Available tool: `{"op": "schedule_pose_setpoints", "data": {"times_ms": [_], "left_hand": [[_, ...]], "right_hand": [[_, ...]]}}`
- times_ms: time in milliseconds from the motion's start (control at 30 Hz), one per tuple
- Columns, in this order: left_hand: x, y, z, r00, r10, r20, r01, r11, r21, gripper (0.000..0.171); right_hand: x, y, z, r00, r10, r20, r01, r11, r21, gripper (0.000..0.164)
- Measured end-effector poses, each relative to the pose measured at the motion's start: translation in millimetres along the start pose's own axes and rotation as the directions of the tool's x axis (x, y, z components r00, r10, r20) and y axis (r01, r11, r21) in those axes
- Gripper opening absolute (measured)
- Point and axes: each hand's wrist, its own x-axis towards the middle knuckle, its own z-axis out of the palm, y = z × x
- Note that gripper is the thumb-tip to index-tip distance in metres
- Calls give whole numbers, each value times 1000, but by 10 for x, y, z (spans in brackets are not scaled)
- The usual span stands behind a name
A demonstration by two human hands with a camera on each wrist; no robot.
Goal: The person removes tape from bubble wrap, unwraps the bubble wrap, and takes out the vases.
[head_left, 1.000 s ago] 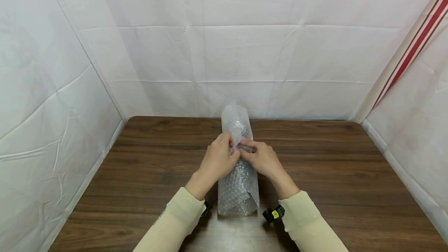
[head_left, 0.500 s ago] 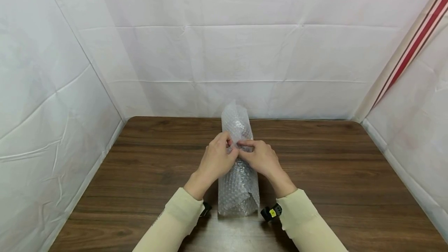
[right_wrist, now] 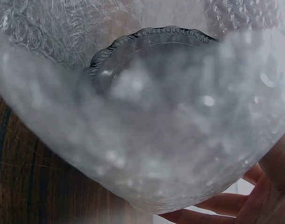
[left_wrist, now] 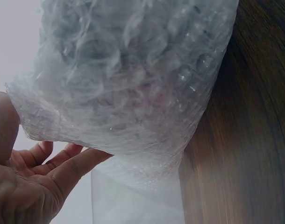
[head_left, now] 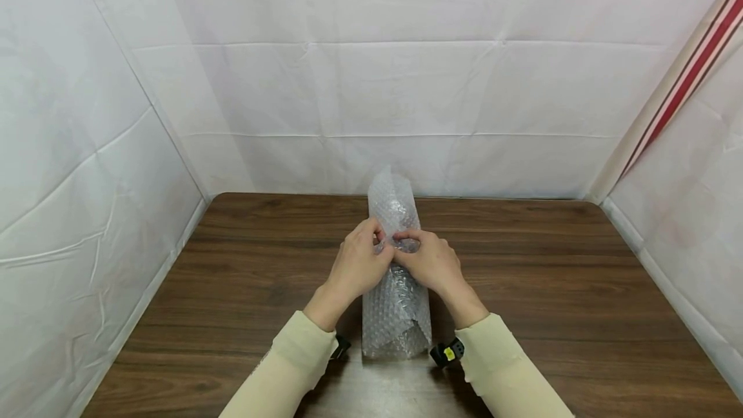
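Note:
A long roll of bubble wrap (head_left: 397,318) lies lengthwise on the table, pointing away from me. My left hand (head_left: 360,260) pinches the loose edge of the wrap near the middle of the roll. In the left wrist view, that hand's thumb is above the edge of the bubble wrap (left_wrist: 128,79) and its fingers reach beneath. From the other side my right hand (head_left: 432,263) pinches the wrap, its thumb meeting the left thumb. Inside the roll's near end, the right wrist view shows a clear glass piece with a scalloped rim (right_wrist: 154,35); the wrap hides the rest.
The brown wooden table (head_left: 551,289) extends on both sides of the roll. White cloth walls (head_left: 371,89) enclose it at the back and sides, and the roll's far end comes close to the back one. A red-striped band (head_left: 679,99) runs down the right corner.
Both hands stay at the same part of the roll. The right hand has shifted slightly left, its index finger more bent over the wrap.

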Motion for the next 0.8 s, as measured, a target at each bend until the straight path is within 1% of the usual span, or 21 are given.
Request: {"op": "schedule_pose_setpoints", "data": {"times_ms": [167,533,800], "left_hand": [[-4,4,-4,1000,-3,6,3,1000,-6,12],[13,-11,-19,1000,-16,12,16,1000,-25,11],[3,-13,-76,999,-37,29,39,998,-54,10]], "right_hand": [[-2,-7,-4,1000,8,-1,-8,1000,2,44],[-7,-10,-9,1000,-2,-1,2,1000,1,45],[-9,-32,0,1000,12,-3,-12,1000,-14,45]]}}
